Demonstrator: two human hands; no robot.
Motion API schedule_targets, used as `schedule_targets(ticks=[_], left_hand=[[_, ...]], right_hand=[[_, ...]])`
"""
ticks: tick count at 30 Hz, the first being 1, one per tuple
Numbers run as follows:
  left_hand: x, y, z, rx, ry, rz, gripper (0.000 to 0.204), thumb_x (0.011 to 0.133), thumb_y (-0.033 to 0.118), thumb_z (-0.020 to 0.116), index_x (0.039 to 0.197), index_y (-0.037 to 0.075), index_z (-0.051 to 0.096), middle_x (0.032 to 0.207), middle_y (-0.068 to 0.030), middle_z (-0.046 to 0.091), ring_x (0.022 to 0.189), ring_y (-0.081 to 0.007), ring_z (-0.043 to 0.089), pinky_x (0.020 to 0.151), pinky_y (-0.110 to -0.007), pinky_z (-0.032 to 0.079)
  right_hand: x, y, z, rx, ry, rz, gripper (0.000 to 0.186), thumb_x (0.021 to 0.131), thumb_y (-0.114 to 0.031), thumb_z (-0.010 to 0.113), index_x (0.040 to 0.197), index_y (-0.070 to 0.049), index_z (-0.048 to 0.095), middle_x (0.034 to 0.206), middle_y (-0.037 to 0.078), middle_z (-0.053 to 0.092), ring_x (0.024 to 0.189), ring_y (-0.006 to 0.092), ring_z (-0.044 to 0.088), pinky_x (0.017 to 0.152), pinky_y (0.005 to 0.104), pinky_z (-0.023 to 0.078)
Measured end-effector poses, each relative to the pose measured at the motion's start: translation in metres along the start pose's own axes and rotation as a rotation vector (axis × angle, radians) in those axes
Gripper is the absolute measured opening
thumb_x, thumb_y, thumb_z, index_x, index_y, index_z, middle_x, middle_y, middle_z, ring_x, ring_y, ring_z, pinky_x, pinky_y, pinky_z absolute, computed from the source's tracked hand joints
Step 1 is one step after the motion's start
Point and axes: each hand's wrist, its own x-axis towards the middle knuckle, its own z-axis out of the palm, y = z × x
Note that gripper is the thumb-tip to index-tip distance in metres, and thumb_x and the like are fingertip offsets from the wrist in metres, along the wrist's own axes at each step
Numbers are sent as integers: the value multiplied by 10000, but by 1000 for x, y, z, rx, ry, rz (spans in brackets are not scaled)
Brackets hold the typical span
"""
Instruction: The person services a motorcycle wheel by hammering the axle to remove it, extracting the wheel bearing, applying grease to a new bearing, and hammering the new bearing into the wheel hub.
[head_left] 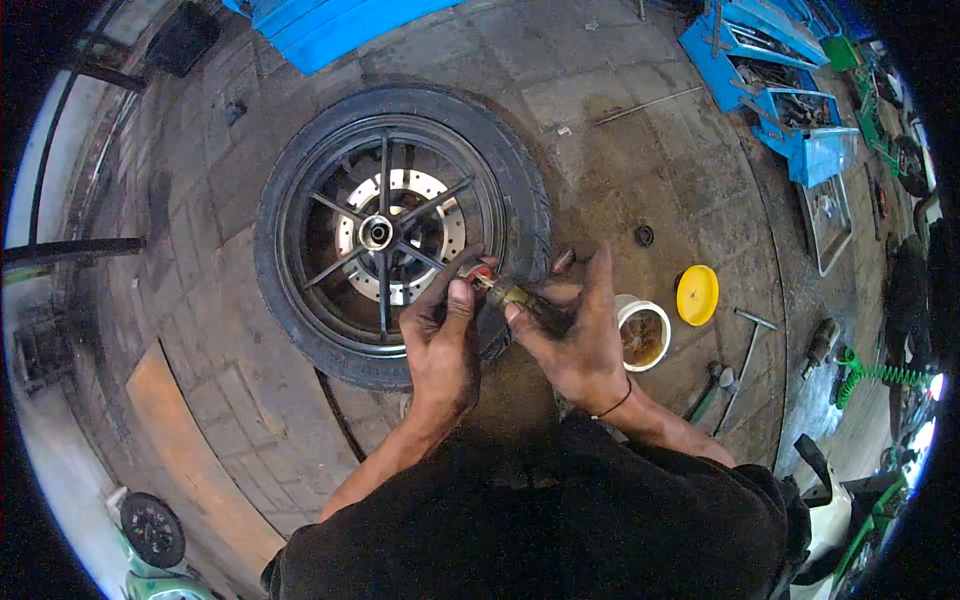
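My left hand grips a small round metal part with red on it, over the right side of a motorcycle wheel with a silver brake disc, lying flat. My right hand holds a grimy olive cylindrical object against that part, its far fingers raised. Beside my right hand are a white tub of brown grease and its yellow lid. A small black ring lies above the lid.
Blue toolboxes and a metal tray are at right, near a T-handle tool and green coiled hose. A blue cabinet is at the top. A brown board lies at lower left, near a scooter wheel.
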Motion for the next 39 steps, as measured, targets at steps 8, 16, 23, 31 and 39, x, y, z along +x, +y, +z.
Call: schedule_targets(ticks=[8, 16, 23, 31, 39], left_hand=[[1, 7, -1, -61, 19, -70, 420, 996, 281, 605, 1230, -67, 618, 1176, -130, 674, 1072, -199, 619, 982, -340, 464], [1, 18, -6, -210, -93, -188, 397, 964, 239, 646, 1216, -66, 614, 1152, -156, 677, 1032, -240, 655, 940, -363, 535], [-1, 28, -2, -232, -51, -253, 380, 957, 299, 652, 1149, -27, 670, 1106, -120, 701, 985, -230, 665, 901, -353, 520], [-1, 33, -6, -251, 34, -310, 282, 937, 217, 649, 1106, -6, 685, 1049, -111, 715, 941, -223, 680, 833, -350, 537], [5, 16, -19, -380, -33, -415, 292, 985, 217, 600, 1158, -15, 649, 1146, -139, 689, 1088, -243, 641, 978, -414, 502]], right_hand=[[1, 6, 4, -197, 41, -261, 566, 813, -109, 760, 1171, 13, 338, 772, 186, 695, 721, 363, 706, 644, 393, 516], [-5, 17, 2, -242, 67, -391, 553, 805, -109, 778, 1162, 27, 378, 776, 169, 691, 650, 342, 698, 571, 393, 528], [-11, 33, 6, -236, 98, -493, 513, 794, -137, 801, 1158, 19, 476, 855, 187, 686, 676, 347, 708, 565, 420, 559], [-2, 42, 8, -250, 75, -774, 498, 791, -99, 787, 1170, 21, 486, 1011, 222, 698, 829, 347, 731, 689, 411, 599], [1, 45, -1, -287, -25, -656, 502, 790, -124, 779, 1159, -6, 460, 978, 196, 706, 798, 370, 720, 639, 436, 588]])
